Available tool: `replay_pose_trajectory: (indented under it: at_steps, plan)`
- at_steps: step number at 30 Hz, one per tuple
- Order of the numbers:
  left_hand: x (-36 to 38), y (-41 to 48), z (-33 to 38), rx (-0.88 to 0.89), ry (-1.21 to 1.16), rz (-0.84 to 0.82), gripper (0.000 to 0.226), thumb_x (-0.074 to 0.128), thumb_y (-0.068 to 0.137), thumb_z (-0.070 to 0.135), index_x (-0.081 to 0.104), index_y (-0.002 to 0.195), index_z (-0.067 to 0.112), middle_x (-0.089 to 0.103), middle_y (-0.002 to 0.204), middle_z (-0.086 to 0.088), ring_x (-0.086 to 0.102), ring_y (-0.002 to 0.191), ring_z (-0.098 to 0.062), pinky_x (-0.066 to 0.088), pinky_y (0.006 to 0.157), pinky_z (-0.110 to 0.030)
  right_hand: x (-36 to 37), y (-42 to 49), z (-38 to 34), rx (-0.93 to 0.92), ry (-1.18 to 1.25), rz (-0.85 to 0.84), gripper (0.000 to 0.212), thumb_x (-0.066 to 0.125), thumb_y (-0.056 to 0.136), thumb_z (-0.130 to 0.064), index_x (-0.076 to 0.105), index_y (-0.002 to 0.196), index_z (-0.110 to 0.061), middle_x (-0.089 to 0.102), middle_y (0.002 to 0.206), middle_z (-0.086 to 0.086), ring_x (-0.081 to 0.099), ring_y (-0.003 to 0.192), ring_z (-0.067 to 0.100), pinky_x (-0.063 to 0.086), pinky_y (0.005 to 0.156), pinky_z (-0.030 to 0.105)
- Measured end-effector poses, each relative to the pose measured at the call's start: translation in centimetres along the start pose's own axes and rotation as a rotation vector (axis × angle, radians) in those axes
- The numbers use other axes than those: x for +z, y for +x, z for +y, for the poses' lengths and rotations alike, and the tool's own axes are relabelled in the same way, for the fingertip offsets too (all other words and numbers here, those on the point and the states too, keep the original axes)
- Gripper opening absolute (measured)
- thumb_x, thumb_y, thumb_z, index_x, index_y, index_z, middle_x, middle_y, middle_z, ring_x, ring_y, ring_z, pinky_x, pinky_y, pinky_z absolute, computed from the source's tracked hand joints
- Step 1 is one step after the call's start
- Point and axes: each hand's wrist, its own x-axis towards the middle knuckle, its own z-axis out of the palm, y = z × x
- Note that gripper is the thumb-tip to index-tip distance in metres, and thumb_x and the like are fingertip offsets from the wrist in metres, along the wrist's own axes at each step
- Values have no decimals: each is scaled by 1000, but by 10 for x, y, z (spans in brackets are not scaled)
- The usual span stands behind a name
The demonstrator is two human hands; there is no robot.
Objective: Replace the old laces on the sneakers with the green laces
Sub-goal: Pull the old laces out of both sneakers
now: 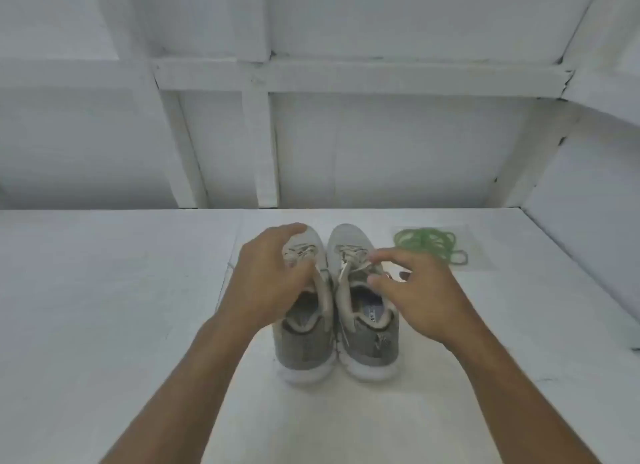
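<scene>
Lighting even, diffuse, cool white; source not seen. Faint soft shadow under the sneakers (306, 354) on the table (104, 290). Whole frame soft, smeared by compression. Wall beams (266, 145) lean and bow toward upper corners.

Two grey knit sneakers with thick white soles stand side by side on the white table (104, 290), touching, heels toward the person. The left grip (273, 280) lies over the left sneaker (304, 346), fingers curled round its forefoot. The right grip (412, 290) hovers at the right sneaker (372, 346), curled fingertips by its pale old laces (353, 259); whether they pinch one is unclear. Coiled green laces (429, 243) in a clear wrapper (481, 259) lie just right of the toes, before a white panelled wall (381, 145).
</scene>
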Motion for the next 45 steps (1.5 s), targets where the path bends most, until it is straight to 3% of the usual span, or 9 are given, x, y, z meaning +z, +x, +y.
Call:
replay_pose_trajectory:
  at_steps: [5,9,13,17,20,27,34,40,45]
  plan:
    - [12,-19,-43,-251,-54,-3,52,62,90,40,48,139,29,55,134,6,55,116,-15,43,92,-29,11,12,23,215,126,-87,64,67,89,-27,38,146,-35,46,141,-10,44,106,4,40,76,16]
    - [19,-20,-55,-296,-183,-22,45,60,91,42,53,135,37,62,127,10,59,113,-10,47,94,-31,23,20,39,288,187,-115,64,70,84,-36,43,142,-40,49,139,-17,55,116,9,47,97,33]
    - [26,-26,-58,-261,-213,-14,34,54,93,45,59,127,45,67,116,18,60,93,13,46,80,-15,28,24,55,296,198,-81,56,66,75,-45,55,130,-46,62,127,-14,60,112,11,51,97,43]
    - [33,-27,-64,-267,-236,15,34,51,94,47,58,128,46,69,112,16,62,86,13,47,81,-19,26,21,49,246,158,4,26,59,89,-29,68,109,-41,70,106,-15,66,97,12,55,88,42]
    - [35,-28,-67,-272,-256,35,31,52,95,45,57,125,49,67,104,26,61,98,4,48,89,-25,23,21,47,202,97,56,26,50,96,-20,66,106,-39,70,98,-9,66,92,15,53,83,37]
    - [37,-28,-68,-262,-274,36,31,53,96,41,56,125,49,58,91,39,55,88,15,44,80,-17,8,33,57,223,78,153,22,50,99,-26,65,114,-31,69,97,-7,65,88,15,54,78,37]
    - [39,-27,-70,-250,-267,51,29,53,96,39,59,124,48,60,85,40,58,88,11,48,82,-21,4,39,67,253,71,159,21,53,96,-29,67,111,-32,71,93,-6,68,86,20,57,81,48]
    - [37,-21,-66,-240,-270,107,29,47,99,38,60,125,44,66,91,25,59,86,6,50,84,-26,3,41,70,252,90,102,23,54,92,-26,67,107,-37,72,96,-6,68,89,21,57,81,52]
    - [33,-21,-64,-202,-256,46,34,49,98,40,55,90,73,69,91,14,63,89,-9,51,84,-31,-2,39,54,269,45,34,34,54,94,-17,59,125,-27,65,119,0,62,97,18,54,83,40]
